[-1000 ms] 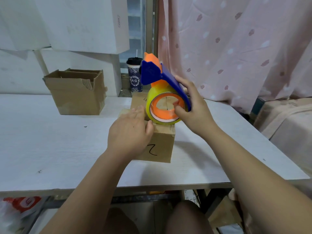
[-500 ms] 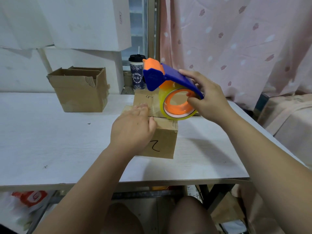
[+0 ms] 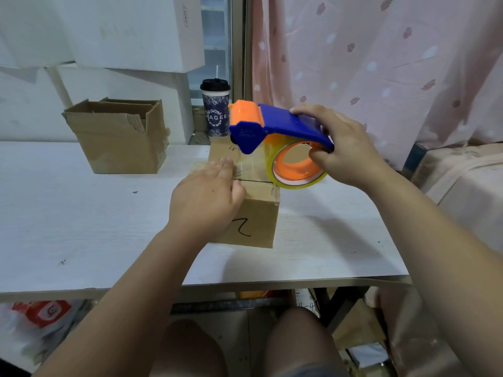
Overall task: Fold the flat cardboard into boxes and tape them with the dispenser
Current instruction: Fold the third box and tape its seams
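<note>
A small brown cardboard box (image 3: 254, 213) with a hand-drawn "2" on its front stands on the white table (image 3: 81, 213). My left hand (image 3: 206, 197) lies flat on the box's top with straight fingers, pressing the flaps down. My right hand (image 3: 345, 148) grips the blue and orange tape dispenser (image 3: 272, 134) just above the box's far right side. Its blue nose points down toward the box's far edge. A clear strip of tape (image 3: 249, 165) runs from the roll across the box top.
An open brown carton (image 3: 119, 137) holding flat cardboard stands at the back left of the table. A paper cup with a black lid (image 3: 215, 110) stands behind the box by the window. White boxes (image 3: 122, 36) stack along the wall, and a pink curtain (image 3: 381, 63) hangs at right.
My right hand has tilted the dispenser from upright to nearly level and lowered it to the right over the box. My left hand has stayed on the box top.
</note>
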Tool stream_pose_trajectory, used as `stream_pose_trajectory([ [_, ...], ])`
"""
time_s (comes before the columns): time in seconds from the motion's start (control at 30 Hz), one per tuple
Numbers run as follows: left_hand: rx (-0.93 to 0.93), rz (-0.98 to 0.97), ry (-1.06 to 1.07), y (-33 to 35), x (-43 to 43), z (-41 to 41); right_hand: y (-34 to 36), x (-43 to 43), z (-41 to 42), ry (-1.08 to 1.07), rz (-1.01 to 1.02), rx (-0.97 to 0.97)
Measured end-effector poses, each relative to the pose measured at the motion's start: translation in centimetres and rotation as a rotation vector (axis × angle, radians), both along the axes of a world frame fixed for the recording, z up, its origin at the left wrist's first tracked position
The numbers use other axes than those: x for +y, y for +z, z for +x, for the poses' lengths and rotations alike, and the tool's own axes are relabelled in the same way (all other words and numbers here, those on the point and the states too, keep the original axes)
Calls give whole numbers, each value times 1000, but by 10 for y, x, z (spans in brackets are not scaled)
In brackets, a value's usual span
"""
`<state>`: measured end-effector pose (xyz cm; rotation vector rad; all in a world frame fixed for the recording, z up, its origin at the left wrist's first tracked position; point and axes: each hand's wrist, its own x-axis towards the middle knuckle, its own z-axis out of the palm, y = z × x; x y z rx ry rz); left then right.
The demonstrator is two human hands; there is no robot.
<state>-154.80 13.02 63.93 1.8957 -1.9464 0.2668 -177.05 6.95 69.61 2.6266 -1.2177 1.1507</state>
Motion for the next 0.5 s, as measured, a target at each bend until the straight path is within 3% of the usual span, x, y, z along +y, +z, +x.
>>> stream_pose_trajectory([
  [0.5, -29, 10, 10, 2, 1, -1, -14, 2, -18, -39, -12, 60],
])
